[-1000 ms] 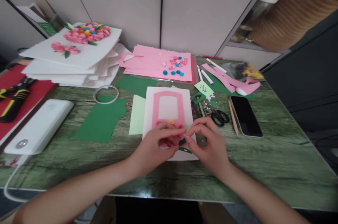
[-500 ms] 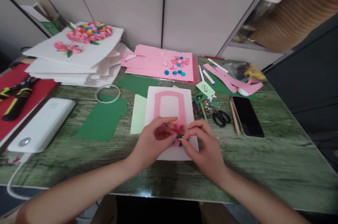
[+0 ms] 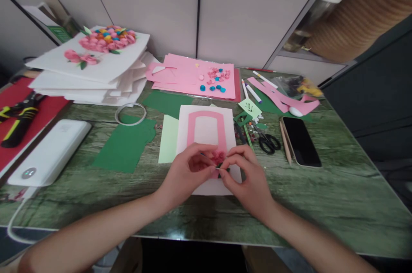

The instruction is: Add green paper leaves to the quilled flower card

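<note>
A white sheet (image 3: 183, 125) with a pink arch-shaped frame (image 3: 220, 129) lies before me on the table. Pink rolled-paper flowers (image 3: 220, 156) cover part of the frame's lower end. Over the sheet's lower half, my left hand (image 3: 189, 168) pinches with thumb and forefinger. My right hand (image 3: 246, 174) pinches close beside it, the fingertips almost touching. A tiny pale piece shows between the fingertips, too small to name. Dark green paper shows just behind them, and the fingers hide part of the flowers.
Scissors (image 3: 269, 143), a phone (image 3: 301, 141) and markers (image 3: 253, 92) lie to the right. Pink sheets (image 3: 183, 80) with rolled pieces are behind. Left are green paper (image 3: 124, 148), a tape ring (image 3: 130, 114), a white power bank (image 3: 51, 153), pliers (image 3: 21, 125) and stacked white sheets (image 3: 106, 67).
My right fingertips have moved slightly left, closer to my left ones. The view has shifted very little; everything on the table lies as before.
</note>
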The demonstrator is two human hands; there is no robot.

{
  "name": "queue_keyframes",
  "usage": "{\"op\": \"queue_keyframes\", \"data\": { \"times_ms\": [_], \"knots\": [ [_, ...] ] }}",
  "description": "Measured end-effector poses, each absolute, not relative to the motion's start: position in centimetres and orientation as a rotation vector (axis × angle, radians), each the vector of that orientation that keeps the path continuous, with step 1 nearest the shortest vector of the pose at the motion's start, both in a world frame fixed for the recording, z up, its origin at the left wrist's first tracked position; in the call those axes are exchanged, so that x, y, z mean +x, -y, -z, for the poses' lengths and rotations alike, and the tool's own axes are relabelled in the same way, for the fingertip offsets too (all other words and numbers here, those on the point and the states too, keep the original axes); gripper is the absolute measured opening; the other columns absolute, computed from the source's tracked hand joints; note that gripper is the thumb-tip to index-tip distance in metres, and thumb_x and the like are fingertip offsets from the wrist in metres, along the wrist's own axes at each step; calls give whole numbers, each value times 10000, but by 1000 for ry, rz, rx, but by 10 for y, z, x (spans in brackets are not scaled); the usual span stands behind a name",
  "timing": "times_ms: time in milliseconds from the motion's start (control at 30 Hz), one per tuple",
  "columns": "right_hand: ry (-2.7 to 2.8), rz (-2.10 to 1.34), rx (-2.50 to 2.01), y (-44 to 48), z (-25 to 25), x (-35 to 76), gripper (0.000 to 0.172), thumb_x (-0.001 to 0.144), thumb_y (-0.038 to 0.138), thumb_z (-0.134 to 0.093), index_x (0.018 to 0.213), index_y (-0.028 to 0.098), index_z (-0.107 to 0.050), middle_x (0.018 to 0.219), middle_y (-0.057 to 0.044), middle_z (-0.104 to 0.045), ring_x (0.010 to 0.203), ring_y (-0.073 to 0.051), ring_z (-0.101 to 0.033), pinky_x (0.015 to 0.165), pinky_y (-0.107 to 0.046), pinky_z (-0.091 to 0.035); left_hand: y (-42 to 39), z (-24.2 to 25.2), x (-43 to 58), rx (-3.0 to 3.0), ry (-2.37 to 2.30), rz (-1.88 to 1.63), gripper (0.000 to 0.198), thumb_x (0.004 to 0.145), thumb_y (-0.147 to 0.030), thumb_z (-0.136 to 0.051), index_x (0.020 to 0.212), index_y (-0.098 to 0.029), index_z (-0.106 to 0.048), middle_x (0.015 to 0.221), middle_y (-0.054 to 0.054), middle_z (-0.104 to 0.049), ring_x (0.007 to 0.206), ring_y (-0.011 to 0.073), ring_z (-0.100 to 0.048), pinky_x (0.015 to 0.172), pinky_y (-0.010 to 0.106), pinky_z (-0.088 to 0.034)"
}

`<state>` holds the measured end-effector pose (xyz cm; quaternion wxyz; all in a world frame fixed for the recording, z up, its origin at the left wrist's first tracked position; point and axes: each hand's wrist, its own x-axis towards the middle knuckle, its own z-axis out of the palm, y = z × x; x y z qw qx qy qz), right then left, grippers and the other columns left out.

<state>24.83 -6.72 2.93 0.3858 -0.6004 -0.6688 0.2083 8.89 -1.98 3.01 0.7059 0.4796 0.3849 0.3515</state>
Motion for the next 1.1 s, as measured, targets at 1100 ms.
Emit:
{"op": "queue_keyframes", "data": {
  "times_ms": [1100],
  "knots": [
    [1698, -544, -1538, 65, -29, 248, 92, 722, 115, -591, 702, 204, -580, 845, -23, -525, 836, -195, -537, 763, -379, -392, 20, -30, 90, 1063, -821, -782, 278, 691, -98, -678, 949, -158, -595, 781, -17, -577, 754, 88, -570, 680, 208, -518]
  ]
}}
